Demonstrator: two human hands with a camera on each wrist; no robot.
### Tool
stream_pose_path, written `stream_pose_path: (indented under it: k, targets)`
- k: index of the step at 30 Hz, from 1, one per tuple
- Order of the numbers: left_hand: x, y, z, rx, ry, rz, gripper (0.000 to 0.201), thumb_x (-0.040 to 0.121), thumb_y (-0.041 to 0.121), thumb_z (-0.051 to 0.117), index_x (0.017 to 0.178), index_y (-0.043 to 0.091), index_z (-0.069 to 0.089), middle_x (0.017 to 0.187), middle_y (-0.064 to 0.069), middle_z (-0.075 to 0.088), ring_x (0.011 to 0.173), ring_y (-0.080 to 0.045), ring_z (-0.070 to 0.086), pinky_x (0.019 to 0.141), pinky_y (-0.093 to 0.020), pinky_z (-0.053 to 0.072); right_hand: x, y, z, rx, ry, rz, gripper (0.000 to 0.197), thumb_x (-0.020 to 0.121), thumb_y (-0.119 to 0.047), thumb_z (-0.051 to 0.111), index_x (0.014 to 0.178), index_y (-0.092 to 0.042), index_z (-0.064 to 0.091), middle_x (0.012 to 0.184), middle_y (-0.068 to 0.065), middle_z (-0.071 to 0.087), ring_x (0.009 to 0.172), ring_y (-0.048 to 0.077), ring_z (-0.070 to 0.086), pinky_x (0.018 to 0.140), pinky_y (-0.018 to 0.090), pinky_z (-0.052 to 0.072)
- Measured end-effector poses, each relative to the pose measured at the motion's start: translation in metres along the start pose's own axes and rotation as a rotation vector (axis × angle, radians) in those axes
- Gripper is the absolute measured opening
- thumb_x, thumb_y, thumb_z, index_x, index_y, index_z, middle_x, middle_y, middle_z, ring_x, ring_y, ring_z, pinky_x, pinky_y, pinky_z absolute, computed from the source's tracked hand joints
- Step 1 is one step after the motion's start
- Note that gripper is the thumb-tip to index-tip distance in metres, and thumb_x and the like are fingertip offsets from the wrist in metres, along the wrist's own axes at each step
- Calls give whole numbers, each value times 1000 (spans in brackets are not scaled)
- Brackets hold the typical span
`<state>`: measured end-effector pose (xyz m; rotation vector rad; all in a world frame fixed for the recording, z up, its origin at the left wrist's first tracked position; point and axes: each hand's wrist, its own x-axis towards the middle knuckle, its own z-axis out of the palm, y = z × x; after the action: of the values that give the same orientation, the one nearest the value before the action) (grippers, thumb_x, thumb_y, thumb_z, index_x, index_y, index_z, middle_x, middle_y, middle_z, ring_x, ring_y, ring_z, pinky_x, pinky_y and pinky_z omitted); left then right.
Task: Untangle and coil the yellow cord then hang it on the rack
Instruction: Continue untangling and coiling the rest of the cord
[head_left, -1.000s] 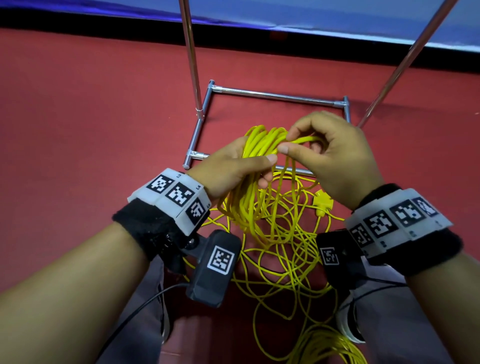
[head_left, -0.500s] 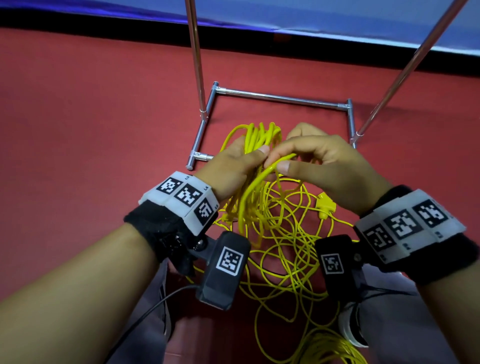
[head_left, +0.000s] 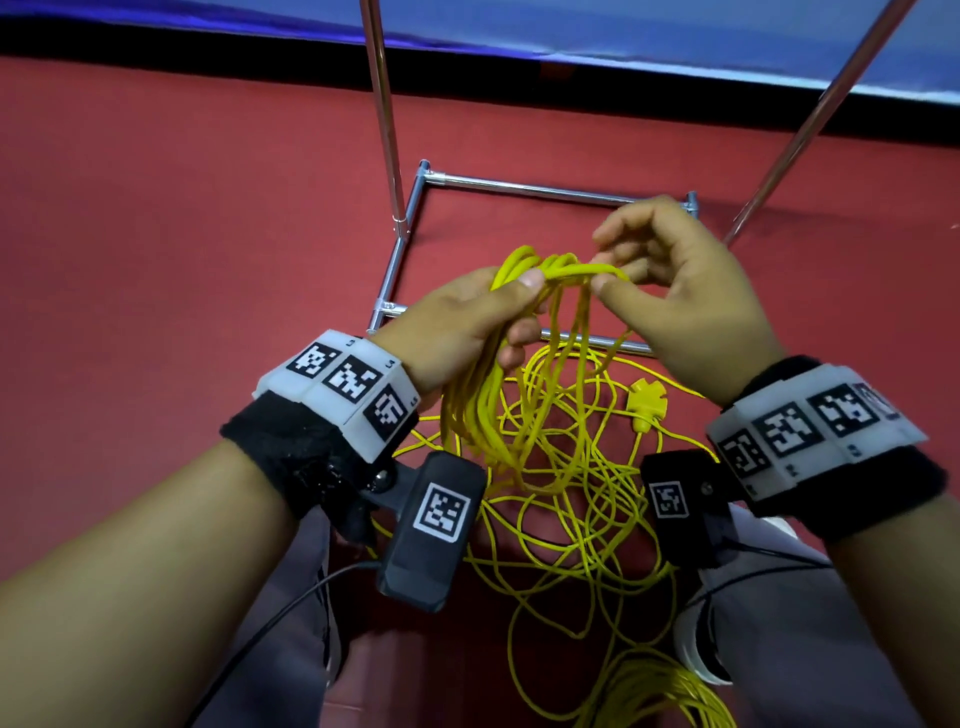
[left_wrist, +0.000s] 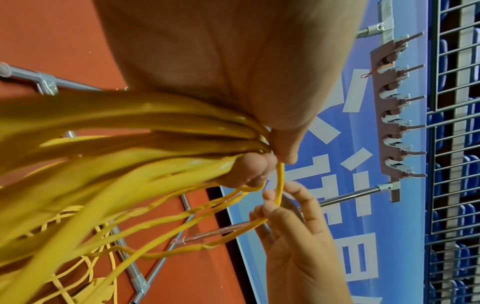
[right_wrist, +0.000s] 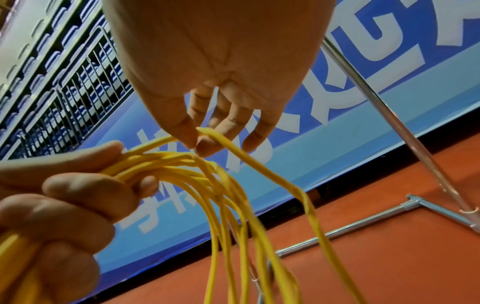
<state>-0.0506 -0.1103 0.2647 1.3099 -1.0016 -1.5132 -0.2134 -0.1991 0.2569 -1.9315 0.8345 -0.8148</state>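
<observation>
A bundle of yellow cord (head_left: 485, 395) loops is gripped in the left hand (head_left: 457, 322) above the red floor (head_left: 182, 218); one strand is pinched by the right hand (head_left: 691, 291), now raised higher than before, beside the rack (head_left: 545, 188) base.

Rack base (head_left: 535, 187) lies on the floor (head_left: 156, 234). Cord (head_left: 545, 467) lies before it, partly inside its frame; the plug (head_left: 647, 402) sits right of the held bundle. Left hand (head_left: 462, 322) and right hand (head_left: 685, 296) meet above the base's near bar.
</observation>
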Motion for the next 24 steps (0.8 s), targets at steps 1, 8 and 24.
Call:
stream_pose_path:
  k: [1,8,24]
  targets:
    - [-1,0,-1,9,-9,4,26,103,25,31,84,14,44,58,7,38,46,-5,37,45,-15,31,-1,2,-2,-18,1,7,33,77,-7,63,90,-34,50,86,-9,56,66,3,55,69,18,46]
    - [-4,1,-6,-6,30,-13,28,103,26,31,84,12,46,54,7,38,43,-5,36,49,-17,30,-6,22,2,-161,-253,129,22,83,-6,60,81,-28,56,77,-16,64,75,2,57,75,24,44]
    - [-14,10,-7,-19,-71,-48,40,103,33,22,85,10,49,49,9,42,42,-7,37,39,-15,32,4,37,7,-379,-51,90,18,86,-4,58,94,-20,60,81,-3,64,76,6,58,75,21,44]
